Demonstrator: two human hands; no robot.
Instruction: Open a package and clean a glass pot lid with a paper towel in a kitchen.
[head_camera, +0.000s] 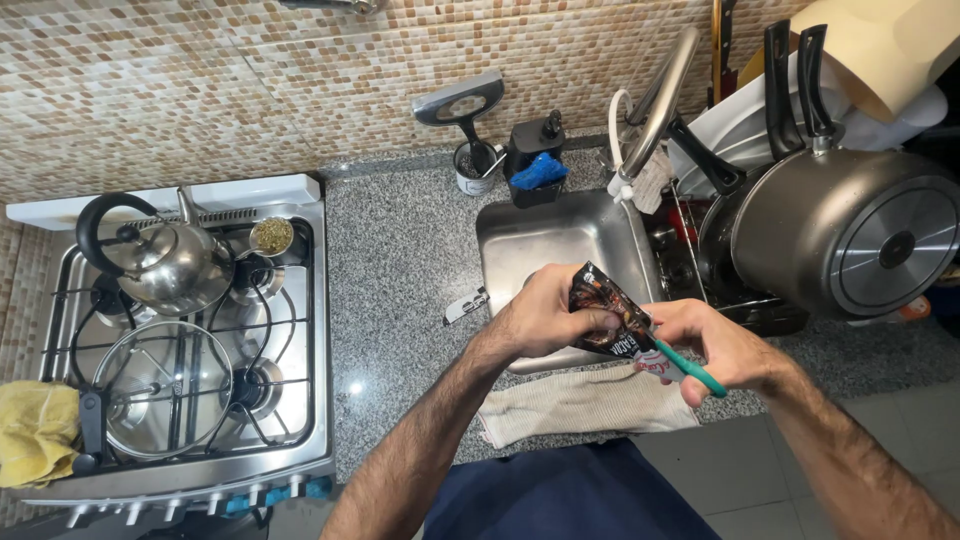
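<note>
At the far left edge of the steel gas stove (300, 420) lies a crumpled yellow cloth (35, 428). On its burners rest a clear glass pot lid (165, 385) and, behind it, a shiny steel kettle with a black handle (165, 262). A speckled grey granite counter (400, 300) runs rightward to a steel sink (545, 245), with a beige dish towel (585, 405) draped over the counter's front edge.

Above the sink's front rim, your left hand (545, 315) pinches a small dark glossy foil packet (605, 315), fingers closed tight on its left side. Your right hand (725, 350) is closed around green-handled scissors (685, 365), whose blades meet the packet's lower right edge. The packet looks mid-cut: not yet visibly open, nothing poured out. At the right edge, a large dark lidded pot (850, 230) leans in the dish rack.
</note>
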